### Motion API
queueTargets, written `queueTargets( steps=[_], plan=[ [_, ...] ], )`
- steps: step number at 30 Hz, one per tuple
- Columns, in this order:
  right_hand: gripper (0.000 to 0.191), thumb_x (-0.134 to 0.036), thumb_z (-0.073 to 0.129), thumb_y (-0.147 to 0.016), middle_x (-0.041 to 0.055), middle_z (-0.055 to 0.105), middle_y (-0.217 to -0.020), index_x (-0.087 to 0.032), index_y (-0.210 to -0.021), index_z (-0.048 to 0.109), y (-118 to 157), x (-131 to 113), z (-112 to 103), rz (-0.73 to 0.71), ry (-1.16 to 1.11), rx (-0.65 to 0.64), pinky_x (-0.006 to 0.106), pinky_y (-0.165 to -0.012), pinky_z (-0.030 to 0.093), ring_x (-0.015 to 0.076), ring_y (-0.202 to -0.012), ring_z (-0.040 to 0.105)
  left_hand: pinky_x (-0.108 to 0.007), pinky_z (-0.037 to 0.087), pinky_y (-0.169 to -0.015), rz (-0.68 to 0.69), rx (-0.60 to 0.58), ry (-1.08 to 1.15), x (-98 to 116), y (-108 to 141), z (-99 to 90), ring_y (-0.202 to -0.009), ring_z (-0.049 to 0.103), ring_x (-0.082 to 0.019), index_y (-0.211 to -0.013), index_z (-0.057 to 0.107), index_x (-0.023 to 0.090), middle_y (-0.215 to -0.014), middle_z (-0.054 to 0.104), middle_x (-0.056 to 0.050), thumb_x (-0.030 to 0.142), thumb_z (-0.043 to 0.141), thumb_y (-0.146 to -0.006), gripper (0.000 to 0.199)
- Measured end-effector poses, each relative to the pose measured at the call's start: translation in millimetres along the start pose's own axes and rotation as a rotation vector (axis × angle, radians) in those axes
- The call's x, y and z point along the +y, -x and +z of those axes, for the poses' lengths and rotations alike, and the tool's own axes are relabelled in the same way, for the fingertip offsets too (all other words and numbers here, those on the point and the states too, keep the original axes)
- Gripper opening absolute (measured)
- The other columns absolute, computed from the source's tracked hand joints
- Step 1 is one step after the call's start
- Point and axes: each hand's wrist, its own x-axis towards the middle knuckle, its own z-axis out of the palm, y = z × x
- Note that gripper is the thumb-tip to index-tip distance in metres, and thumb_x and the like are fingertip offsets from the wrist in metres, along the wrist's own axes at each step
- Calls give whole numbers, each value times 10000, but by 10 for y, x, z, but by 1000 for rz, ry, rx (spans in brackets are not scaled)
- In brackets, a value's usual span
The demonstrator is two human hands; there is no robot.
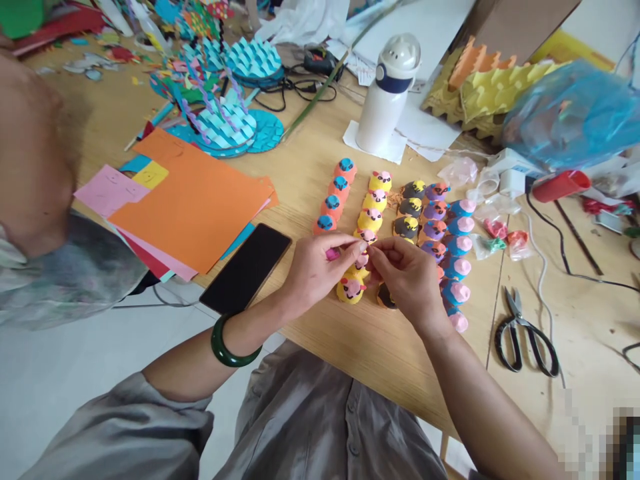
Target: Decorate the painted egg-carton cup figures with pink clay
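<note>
My left hand (pixel 325 267), with a dark green bangle (pixel 236 341) on its wrist, is closed in a pinch. My right hand (pixel 413 280) is closed too, its thumb and finger meeting the left fingertips. Whatever is between the fingertips is too small to make out; a bit of magenta (pixel 331 254) shows by the left fingers. Both hands hover over a row of small yellow figures with pink faces (pixel 371 219), partly hiding it. Alongside stand rows of orange figures with blue tops (pixel 333 205), black-and-yellow ones (pixel 406 228), purple-and-orange ones (pixel 434 231) and blue ones with pink tops (pixel 457 268).
A black phone (pixel 247 268) lies left of my hands beside orange paper sheets (pixel 195 200). Behind the rows stands a white bottle (pixel 383 100). To the right are black-handled scissors (pixel 525 333), cables, a red tube (pixel 561 187) and a blue bag (pixel 575 113). Another person sits at left.
</note>
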Motion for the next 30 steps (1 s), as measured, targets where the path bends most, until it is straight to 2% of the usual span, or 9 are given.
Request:
queueTargets(
  steps=[2,4,7,9,15,18,21,25,30],
  plan=[
    [317,-465,796,-758,-10,671,-602,-178,-773,662,-161,-29,-29,19,36,-24,223,-454,539,99,-475,596,-232,559,-713,-18,4,-4,-7,-107,-90,-778,724,-152,-1013,799,178,-884,798,-62,403,665,-916,279],
    [292,-435,789,-748,-18,651,-569,-178,-724,652,-399,-62,-77,37,63,-23,229,-441,522,97,-443,578,-222,530,-656,-43,20,-9,-34,-274,-218,-704,684,-134,-983,808,167,-795,773,-55,397,666,-908,280],
    [251,-381,773,-728,-30,609,-542,-182,-656,638,-852,-107,-135,16,120,35,230,-421,468,88,-431,515,-210,385,-462,-104,42,46,-122,-611,-419,-507,508,-75,-965,816,178,-752,736,-32,348,676,-881,236],
    [210,-335,756,-723,-40,583,-550,-176,-643,643,-1167,-126,-138,-58,209,117,235,-431,407,78,-440,453,-217,297,-413,-162,14,75,-204,-863,-512,-446,402,-52,-982,817,185,-766,730,-29,300,681,-857,217],
    [136,-274,669,-769,-38,574,-587,-156,-717,712,-1859,-141,34,-214,519,138,263,-583,359,108,-586,482,-248,300,-466,-126,126,-6,-454,-1535,-507,-465,395,-68,-843,807,183,-699,700,-13,226,653,-859,161],
    [133,-254,643,-771,-16,613,-643,-152,-732,719,-2024,-151,129,-217,595,136,274,-617,360,123,-637,514,-234,337,-499,-119,119,13,-542,-1748,-434,-494,431,-71,-853,788,172,-667,671,-3,209,650,-874,145],
    [128,-255,645,-772,-3,627,-664,-155,-734,716,-2105,-179,186,-174,645,132,285,-616,356,133,-638,522,-229,298,-459,-188,66,52,-598,-1865,-372,-446,382,-60,-952,778,178,-655,633,13,213,631,-901,159],
    [109,-237,670,-763,2,614,-633,-172,-678,693,-2133,-239,232,-120,712,114,300,-636,397,149,-632,531,-227,269,-431,-235,13,90,-641,-1918,-326,-423,367,-52,-996,770,166,-658,607,19,202,613,-918,179],
    [147,-207,682,-744,16,599,-606,-203,-601,650,-2119,-300,278,-82,785,122,330,-691,460,180,-656,556,-238,289,-442,-206,-41,134,-695,-1930,-312,-426,386,-60,-932,781,161,-638,614,23,241,617,-928,182]
  ],
)
